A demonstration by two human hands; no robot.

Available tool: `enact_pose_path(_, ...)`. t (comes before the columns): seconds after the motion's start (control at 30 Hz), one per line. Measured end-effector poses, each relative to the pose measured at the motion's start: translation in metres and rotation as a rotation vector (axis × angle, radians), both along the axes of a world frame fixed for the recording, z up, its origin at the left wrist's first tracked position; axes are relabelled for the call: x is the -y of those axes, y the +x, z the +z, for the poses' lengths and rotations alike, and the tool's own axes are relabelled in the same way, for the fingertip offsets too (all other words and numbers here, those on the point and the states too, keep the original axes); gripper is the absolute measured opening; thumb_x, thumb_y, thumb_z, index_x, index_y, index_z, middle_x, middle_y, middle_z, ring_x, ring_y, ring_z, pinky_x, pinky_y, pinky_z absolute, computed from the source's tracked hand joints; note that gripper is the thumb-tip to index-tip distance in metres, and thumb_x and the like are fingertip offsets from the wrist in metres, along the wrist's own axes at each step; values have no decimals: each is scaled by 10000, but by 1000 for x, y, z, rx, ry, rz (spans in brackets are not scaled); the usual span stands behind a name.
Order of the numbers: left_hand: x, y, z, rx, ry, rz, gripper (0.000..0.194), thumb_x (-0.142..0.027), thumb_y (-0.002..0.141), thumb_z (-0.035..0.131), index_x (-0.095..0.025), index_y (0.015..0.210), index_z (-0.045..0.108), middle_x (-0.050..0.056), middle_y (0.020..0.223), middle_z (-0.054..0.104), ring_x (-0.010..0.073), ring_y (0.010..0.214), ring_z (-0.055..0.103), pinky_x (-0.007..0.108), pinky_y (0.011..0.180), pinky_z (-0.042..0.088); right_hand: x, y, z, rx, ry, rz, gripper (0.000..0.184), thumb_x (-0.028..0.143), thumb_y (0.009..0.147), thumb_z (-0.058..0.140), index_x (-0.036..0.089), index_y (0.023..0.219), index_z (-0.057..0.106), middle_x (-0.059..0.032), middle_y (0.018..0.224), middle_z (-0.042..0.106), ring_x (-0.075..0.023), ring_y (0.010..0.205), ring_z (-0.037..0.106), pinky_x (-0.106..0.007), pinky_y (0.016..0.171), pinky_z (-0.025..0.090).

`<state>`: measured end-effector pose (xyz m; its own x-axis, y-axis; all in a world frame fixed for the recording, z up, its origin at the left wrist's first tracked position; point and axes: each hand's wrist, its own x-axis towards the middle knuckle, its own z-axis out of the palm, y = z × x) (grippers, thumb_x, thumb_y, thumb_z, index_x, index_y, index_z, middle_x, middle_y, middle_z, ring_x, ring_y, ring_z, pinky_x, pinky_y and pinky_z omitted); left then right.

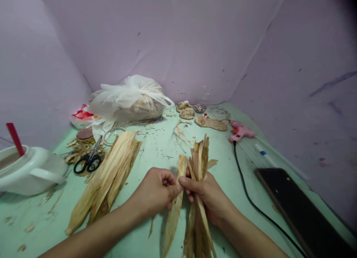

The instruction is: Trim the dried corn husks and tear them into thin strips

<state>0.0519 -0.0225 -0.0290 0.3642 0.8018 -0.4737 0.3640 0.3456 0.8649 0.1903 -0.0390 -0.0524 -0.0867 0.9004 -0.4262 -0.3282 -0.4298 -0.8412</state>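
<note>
My right hand (210, 193) is wrapped round an upright bundle of dried corn husks (200, 159), the thumb pressed across the strips. Just left of the bundle, my left hand (161, 187) pinches a single husk strip (174, 213), and my right thumb tip touches that strip too. Some of the left fingers are hidden behind it. To the left lies a pile of wide flat husks (111, 176), apart from both hands.
Scissors (90, 159) lie on scraps beside a white pot (36, 168). A tied plastic bag (131, 98) rests at the back. On the right are a pink glue gun (241, 131), its black cord (251, 200), a dark phone-like slab (295, 206) and a woven sole-shaped piece (211, 123).
</note>
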Motion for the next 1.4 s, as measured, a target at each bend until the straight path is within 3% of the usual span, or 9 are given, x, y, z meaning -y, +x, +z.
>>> enact_pose_path(0.13,-5,-3,-2,34,-74,38,226,-319,622,625,-177,595,452,-58,363,449,66,315,378,172,326,278,-1,1,1,11,-28,-37,335,244,535,751,156,767,526,80,427,483,-55,367,393,-171,369,312)
enact_pose_path(0.27,-6,-2,-1,175,-86,59,321,-400,580,677,-146,709,527,-16,508,546,54,351,382,174,324,240,0,-1,-1,101,33,11,288,216,531,742,169,680,501,75,438,490,-59,370,397,-182,368,309)
enact_pose_path(0.43,-5,0,2,197,-63,77,151,-244,550,639,-128,574,545,-6,469,533,48,362,373,182,356,224,3,-2,-2,290,91,75,224,202,580,683,175,536,465,57,391,462,-66,344,376,-204,355,280)
enact_pose_path(0.53,-7,-1,3,177,-80,106,40,-159,522,554,-131,548,565,-28,410,485,54,344,367,183,346,203,3,-2,-1,252,83,46,202,201,579,675,179,584,474,60,419,470,-70,357,386,-209,369,304)
enact_pose_path(0.73,-9,-2,1,169,-38,124,86,-179,542,579,-151,484,522,-51,363,426,53,342,339,188,357,197,2,-1,0,114,70,8,284,234,560,711,176,765,523,69,479,486,-75,392,379,-207,381,266)
enact_pose_path(0.93,-6,-2,0,132,21,89,150,-218,544,613,-144,457,515,-45,393,427,52,379,319,203,392,199,3,-1,-4,76,100,42,273,311,552,740,162,586,514,53,466,440,-70,426,341,-218,408,222)
enact_pose_path(1.17,-7,-3,2,292,-89,53,130,-249,544,620,-144,500,557,-36,407,456,48,366,313,205,384,186,3,-1,-4,3,64,82,301,359,552,742,151,642,544,46,494,436,-74,438,354,-216,421,253)
enact_pose_path(1.3,-7,-2,0,265,-88,137,172,-249,528,651,-151,480,518,-44,406,446,48,362,329,200,374,187,3,0,-4,23,90,29,271,329,568,735,156,610,530,49,464,434,-70,413,351,-211,399,253)
enact_pose_path(1.4,-7,-2,-2,212,-64,160,195,-247,520,648,-154,455,489,-56,383,404,48,359,327,201,378,190,3,0,-5,-48,93,55,268,336,584,733,154,706,579,16,532,519,-104,464,441,-229,440,338)
